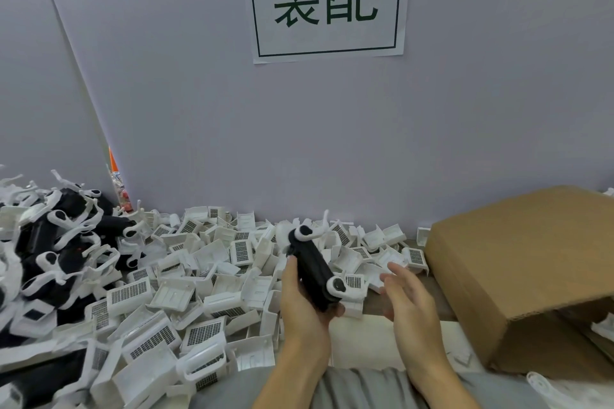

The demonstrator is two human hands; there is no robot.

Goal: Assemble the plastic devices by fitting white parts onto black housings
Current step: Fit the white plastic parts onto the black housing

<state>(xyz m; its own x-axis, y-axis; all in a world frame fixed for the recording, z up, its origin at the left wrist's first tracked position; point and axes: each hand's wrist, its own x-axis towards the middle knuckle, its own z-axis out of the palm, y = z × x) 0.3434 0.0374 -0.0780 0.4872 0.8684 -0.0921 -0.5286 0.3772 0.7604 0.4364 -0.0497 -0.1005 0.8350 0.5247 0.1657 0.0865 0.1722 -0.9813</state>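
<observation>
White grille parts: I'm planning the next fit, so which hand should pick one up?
Probably the right hand: it is open and free beside the white grille parts. The left hand is occupied, gripping the black housing.

— What did you have in front of you besides the parts?

— You faced a pale grey wall (332, 143) with a white paper sign (327, 0) taped to it, two large dark green characters inside a thin frame.

— And to your right?

— A brown cardboard box (518, 272) lay tilted on the table there. At your left, a narrow gap (116, 176) between two wall panels showed something orange behind.
</observation>
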